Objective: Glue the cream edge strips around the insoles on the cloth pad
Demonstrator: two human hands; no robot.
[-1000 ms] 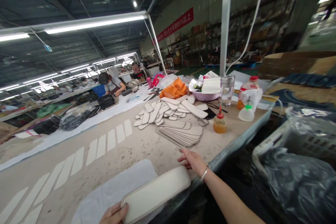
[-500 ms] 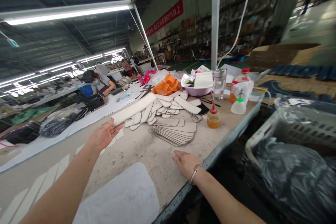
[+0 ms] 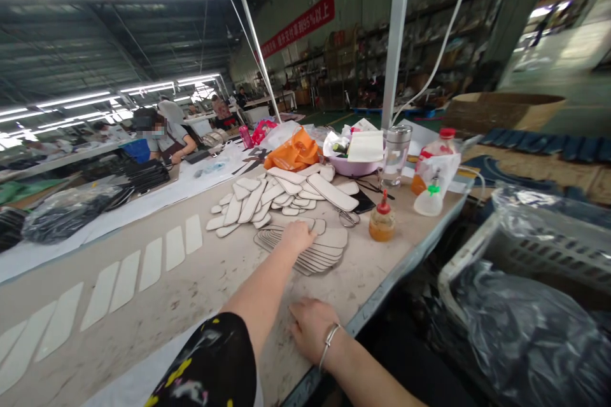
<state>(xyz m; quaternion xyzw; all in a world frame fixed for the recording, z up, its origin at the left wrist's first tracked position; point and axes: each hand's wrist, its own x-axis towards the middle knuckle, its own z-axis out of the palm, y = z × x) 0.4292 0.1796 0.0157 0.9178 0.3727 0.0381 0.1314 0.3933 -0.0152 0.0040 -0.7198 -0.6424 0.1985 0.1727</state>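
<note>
My left hand (image 3: 298, 238) reaches down onto a fanned stack of pale, dark-edged panels (image 3: 329, 248), its fingers bunched together; whatever lies under the fingertips is hidden. Nearer the table's edge, my right hand (image 3: 315, 327), with a bracelet at the wrist, rests on the tabletop, fingers loosely apart and holding nothing. Behind the fan lies a loose heap of similar rounded pieces (image 3: 252, 203). A row of flat whitish strips (image 3: 153, 264) runs across the left of the table. A large white sheet (image 3: 147, 365) is partly covered by my left arm.
Scissors (image 3: 348, 219), an amber glue bottle (image 3: 382, 222), a green-tipped bottle (image 3: 428, 200), a glass jar (image 3: 396, 156) and a purple basin (image 3: 356, 166) stand right of the heap. An orange bag (image 3: 293, 151) lies behind. A crate (image 3: 534, 229) is at right; a person (image 3: 165, 137) works at far left.
My left hand has moved right, from a long cream piece onto the fanned stack. That long piece no longer shows over the heap. My right hand appears slightly lower and more left.
</note>
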